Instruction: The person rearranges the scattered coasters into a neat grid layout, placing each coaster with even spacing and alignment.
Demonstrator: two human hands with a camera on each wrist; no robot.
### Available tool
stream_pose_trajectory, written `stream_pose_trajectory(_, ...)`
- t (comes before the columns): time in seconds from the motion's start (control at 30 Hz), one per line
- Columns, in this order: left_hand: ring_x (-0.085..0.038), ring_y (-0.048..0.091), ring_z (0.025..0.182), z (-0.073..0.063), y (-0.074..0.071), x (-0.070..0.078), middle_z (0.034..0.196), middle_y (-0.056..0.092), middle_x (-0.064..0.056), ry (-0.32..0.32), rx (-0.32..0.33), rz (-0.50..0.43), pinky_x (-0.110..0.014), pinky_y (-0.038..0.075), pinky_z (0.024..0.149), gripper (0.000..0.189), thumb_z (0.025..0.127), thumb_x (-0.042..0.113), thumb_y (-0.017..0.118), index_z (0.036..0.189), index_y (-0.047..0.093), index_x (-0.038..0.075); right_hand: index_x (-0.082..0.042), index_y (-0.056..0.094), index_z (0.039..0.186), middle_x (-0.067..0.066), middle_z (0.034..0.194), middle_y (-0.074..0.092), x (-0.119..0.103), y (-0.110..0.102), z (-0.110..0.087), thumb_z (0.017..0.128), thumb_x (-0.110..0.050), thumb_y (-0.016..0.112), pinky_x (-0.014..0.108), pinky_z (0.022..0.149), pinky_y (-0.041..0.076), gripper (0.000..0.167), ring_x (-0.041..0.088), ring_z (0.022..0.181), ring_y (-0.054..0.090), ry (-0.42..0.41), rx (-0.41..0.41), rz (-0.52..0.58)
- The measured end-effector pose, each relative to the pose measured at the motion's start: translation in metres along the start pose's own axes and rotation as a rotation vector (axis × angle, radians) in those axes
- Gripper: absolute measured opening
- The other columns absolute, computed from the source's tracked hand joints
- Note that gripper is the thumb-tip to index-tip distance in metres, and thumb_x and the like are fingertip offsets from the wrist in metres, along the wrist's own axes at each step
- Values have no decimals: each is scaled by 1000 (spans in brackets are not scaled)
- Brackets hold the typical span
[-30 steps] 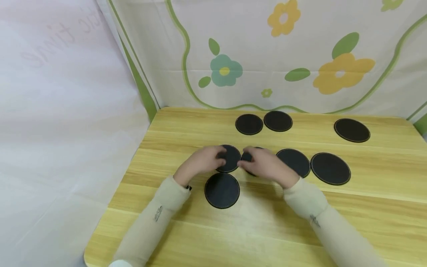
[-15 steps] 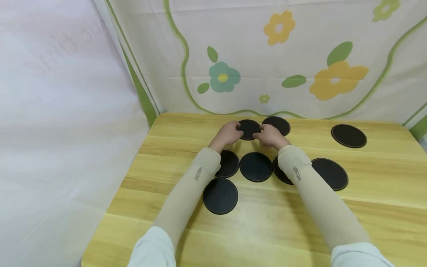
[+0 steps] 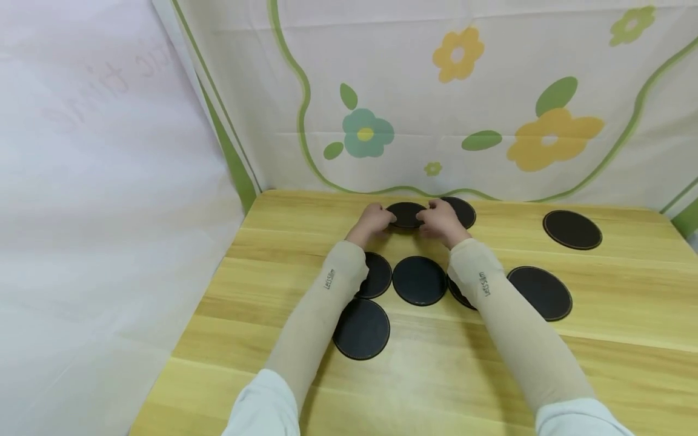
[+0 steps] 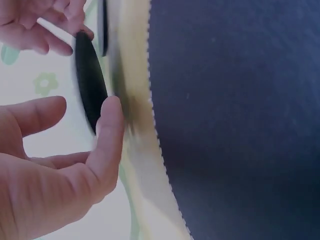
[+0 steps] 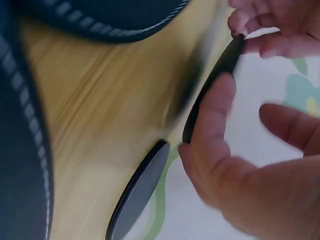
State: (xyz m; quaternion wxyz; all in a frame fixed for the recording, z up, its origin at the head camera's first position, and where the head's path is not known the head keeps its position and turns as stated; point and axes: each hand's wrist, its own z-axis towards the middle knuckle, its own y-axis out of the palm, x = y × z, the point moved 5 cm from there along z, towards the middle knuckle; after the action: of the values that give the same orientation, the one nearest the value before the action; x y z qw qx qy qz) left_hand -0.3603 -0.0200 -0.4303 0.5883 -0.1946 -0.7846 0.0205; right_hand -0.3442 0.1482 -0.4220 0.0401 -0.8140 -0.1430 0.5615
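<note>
Both hands hold a round black coaster (image 3: 405, 215) by opposite edges at the far part of the table. My left hand (image 3: 375, 219) pinches its left edge and my right hand (image 3: 440, 221) its right edge. In the left wrist view the coaster (image 4: 90, 82) is seen nearly edge-on, lifted off the wood, with the left hand's (image 4: 60, 172) finger and thumb at its rim. A blurred shadow lies under it. The right wrist view shows the right hand (image 5: 260, 175) at the other rim. Just behind the right hand lies another black coaster (image 3: 462, 212), partly covered.
Below the forearms, a row of stitched-edge coasters lies across the table (image 3: 245, 290), including a middle one (image 3: 419, 280) and a right one (image 3: 540, 293). One coaster (image 3: 362, 330) sits nearer the front, another (image 3: 572, 229) at the far right. A flowered cloth (image 3: 409, 91) hangs behind.
Both hands have moved away from the row of coasters to the far coaster and taken hold of its edges. It now appears tilted and raised. The other coasters look unmoved.
</note>
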Motion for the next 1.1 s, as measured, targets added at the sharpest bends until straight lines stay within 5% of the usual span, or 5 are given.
stream_pose_trajectory(0.23, -18, 63, 83, -3, -9, 1, 144, 49, -23, 33, 36, -235, -34, 57, 83, 55, 97, -8, 56, 150, 42, -5, -8, 16, 163, 14, 143, 39, -11, -4, -13, 106, -7, 47, 38, 93, 52, 65, 16, 82, 50, 0, 121, 297)
stream_pose_trajectory(0.5, -42, 63, 110, -10, -12, 3, 119, 61, -24, 70, 8, -370, -44, 53, 95, 55, 99, -4, 57, 151, 41, -1, -22, 13, 164, 10, 103, 56, -10, -3, -17, 109, -13, 43, 38, 78, 57, 63, 13, 64, 56, -105, 36, 244)
stream_pose_trajectory(0.63, -44, 64, 105, -13, -15, 6, 107, 63, -20, 120, -28, -396, -51, 49, 98, 58, 99, -3, 56, 154, 41, 6, -28, 6, 165, 14, 84, 67, -7, -2, -20, 110, -17, 42, 41, 71, 58, 67, 16, 55, 55, -155, -48, 244)
stream_pose_trajectory(0.83, -24, 67, 70, -25, -14, 12, 80, 63, -14, 176, -134, -383, -56, 51, 94, 69, 99, -3, 53, 161, 31, 18, -33, 1, 164, 11, 76, 62, -7, -2, -30, 110, -18, 43, 35, 62, 57, 70, 16, 51, 50, -223, -152, 324)
stream_pose_trajectory(1.1, -20, 64, 61, -45, -12, 24, 71, 60, -11, 260, -206, -342, -55, 54, 88, 73, 101, -2, 51, 163, 22, 22, -29, 3, 164, 10, 69, 60, -11, -4, -44, 110, -24, 41, 33, 54, 55, 66, 16, 46, 46, -352, -201, 341)
